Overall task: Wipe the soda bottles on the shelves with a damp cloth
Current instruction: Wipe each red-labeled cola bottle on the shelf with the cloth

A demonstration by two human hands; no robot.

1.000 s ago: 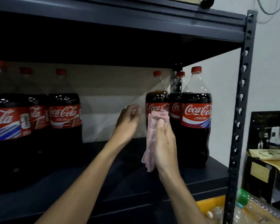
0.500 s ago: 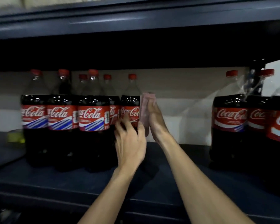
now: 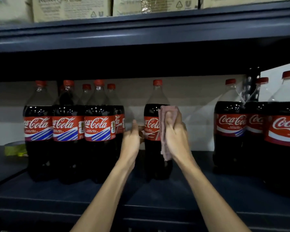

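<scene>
1. The middle bottle (image 3: 151, 128) stands upright on the shelf (image 3: 157, 195), apart from the left group (image 3: 70, 131) and the right group (image 3: 231, 128), so its sides are free to reach.
2. The left hand (image 3: 131, 139) grips its left side, fingers curled round it, probably to steady it.
3. The right hand (image 3: 176, 138) clenches the pink cloth (image 3: 165, 113) against its right side for wiping.

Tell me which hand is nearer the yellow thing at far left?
Left. The left hand holds the lone bottle's left side, toward the yellow thing; the right hand, pressing the cloth on that bottle's right side, is farther off.
</scene>
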